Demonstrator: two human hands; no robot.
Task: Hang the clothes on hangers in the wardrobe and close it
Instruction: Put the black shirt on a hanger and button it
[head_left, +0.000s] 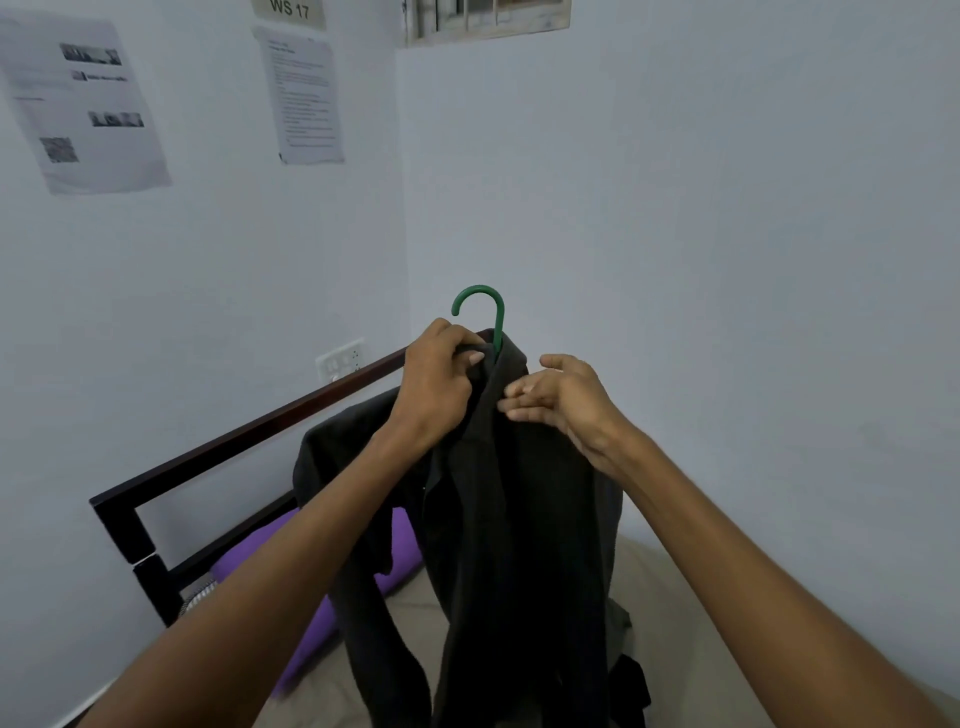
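Viewpoint: a head-worn camera looking forward and down along two bare forearms that reach from the bottom corners towards the centre of the frame.

Dark garment: a dark grey, jacket-like piece of clothing held up at the centre of the frame. It hangs down from the hands to the bottom edge, with one sleeve trailing at lower left of centre.

Green hanger: only its curved hook shows, rising just above the garment's collar, slightly above the middle of the frame. The rest is hidden inside the fabric.

Left hand: just left of the hook, fingers curled and gripping the collar fabric at the base of the hook. The hook stands touching or just beside its knuckles.

Right hand: right of the collar and a little lower than the left hand. Its fingers are loosely bent, with the fingertips pinching or touching the edge of the fabric; how firm the hold is cannot be told.

Bed: a beige covered surface beneath the garment at lower right.

Headboard: a dark wooden frame slanting from lower left up towards the hands.

Purple pillow: behind the hanging sleeve, against the headboard.

Wall: pale blue, with printed papers at upper left and a white socket plate just left of the left hand.
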